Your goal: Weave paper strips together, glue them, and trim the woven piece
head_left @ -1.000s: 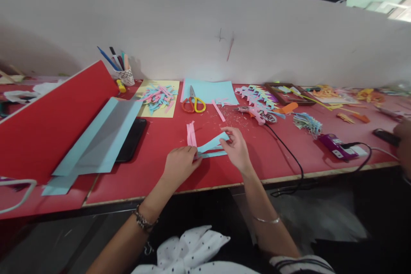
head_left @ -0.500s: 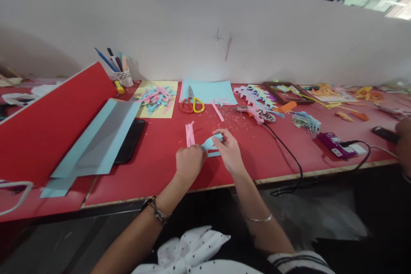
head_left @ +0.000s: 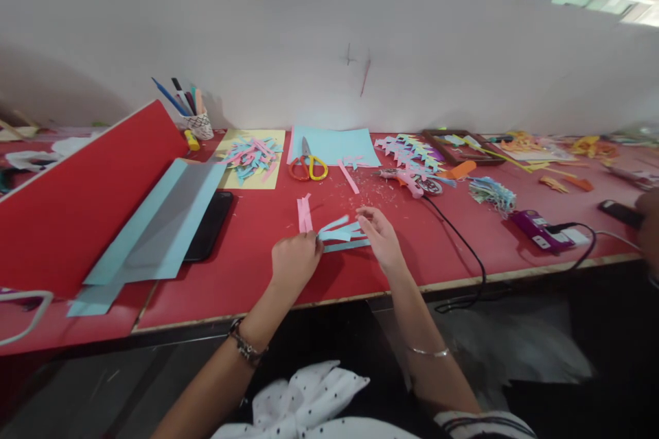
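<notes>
In the lower middle of the frame, the blue paper strips lie between the two hands over the red table, their long axis running roughly left to right across the picture. The left hand is the nearer one to their gathered end: its fingers are drawn together and appear to pinch the strips there, while the strips fan rightward from the fingertips. The right hand sits at the loose, spread ends, its fingers half curled; whether they grip a strip or only brush it, I cannot tell. Just above the left fingertips, the pink paper strips lie nearly upright in the frame, so their length crosses the direction of the blue ones. Farther up, well apart from both hands, are the scissors, with the pink glue gun to their right.
</notes>
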The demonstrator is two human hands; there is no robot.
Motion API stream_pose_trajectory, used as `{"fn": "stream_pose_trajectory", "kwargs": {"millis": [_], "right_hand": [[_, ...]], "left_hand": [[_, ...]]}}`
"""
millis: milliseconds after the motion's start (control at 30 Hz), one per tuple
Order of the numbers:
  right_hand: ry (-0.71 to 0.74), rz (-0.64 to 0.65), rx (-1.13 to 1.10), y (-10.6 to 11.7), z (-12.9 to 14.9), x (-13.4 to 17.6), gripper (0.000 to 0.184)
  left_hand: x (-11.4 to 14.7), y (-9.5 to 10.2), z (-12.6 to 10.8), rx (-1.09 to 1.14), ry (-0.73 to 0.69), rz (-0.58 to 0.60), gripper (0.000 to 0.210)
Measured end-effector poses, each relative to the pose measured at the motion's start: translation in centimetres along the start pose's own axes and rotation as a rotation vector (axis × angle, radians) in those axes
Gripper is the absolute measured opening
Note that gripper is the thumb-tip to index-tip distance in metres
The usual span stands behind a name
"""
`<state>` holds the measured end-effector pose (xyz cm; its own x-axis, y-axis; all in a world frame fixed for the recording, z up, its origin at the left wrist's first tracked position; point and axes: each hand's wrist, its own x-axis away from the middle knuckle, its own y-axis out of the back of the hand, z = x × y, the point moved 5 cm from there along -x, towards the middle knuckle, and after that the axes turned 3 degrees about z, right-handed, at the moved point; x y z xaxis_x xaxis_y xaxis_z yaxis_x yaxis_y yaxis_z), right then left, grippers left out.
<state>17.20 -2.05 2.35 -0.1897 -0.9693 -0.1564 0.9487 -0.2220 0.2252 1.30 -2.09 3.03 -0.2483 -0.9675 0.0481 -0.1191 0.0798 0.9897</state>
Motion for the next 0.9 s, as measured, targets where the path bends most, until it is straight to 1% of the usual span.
{"fn": "stream_pose_trajectory", "kwargs": {"millis": [100,200,267,400,500,600,667,733,833,900], "right_hand": [[0.012,0.017,0.092,-0.1,-0.3,0.2,0.025],[-0.005,0.053,0.132,-0.7,-0.7,0.3,0.024],[-0.023,0.069,0.079,-1.0,-0.9,0.4,0.027],[-0.094,0.091,-0.126,-1.5,-1.0,0.3,0.034],[-0.165,0.218,-0.103,-2.7,-0.9,0.4,0.033],[-0.187,0.359,-0.022,-4.2,-0.6,0.7,0.033],[-0.16,0.416,0.027,-5.1,-0.3,0.7,0.03],[-0.096,0.466,0.068,-5.7,0.3,0.6,0.027],[0.047,0.515,0.133,-6.1,1.2,0.4,0.037],[0.119,0.523,0.178,-6.1,1.5,0.5,0.041]], "left_hand": [[0.0,0.0,0.4,0.006,0.036,-0.018,0.035],[0.0,0.0,0.6,0.006,0.048,-0.038,0.036],[0.1,0.0,0.7,0.008,0.048,-0.042,0.038],[0.2,-0.1,0.9,0.007,0.043,-0.039,0.039],[0.1,-0.1,0.9,0.005,0.036,-0.039,0.039],[0.0,-0.2,1.0,0.014,0.027,-0.026,0.039],[0.0,-0.3,1.0,0.018,0.003,-0.018,0.038],[-0.1,-0.3,0.9,0.023,-0.019,-0.012,0.037],[-0.1,-0.2,0.9,0.036,-0.008,-0.004,0.035],[-0.1,-0.2,0.9,0.041,0.013,-0.004,0.036]]}}
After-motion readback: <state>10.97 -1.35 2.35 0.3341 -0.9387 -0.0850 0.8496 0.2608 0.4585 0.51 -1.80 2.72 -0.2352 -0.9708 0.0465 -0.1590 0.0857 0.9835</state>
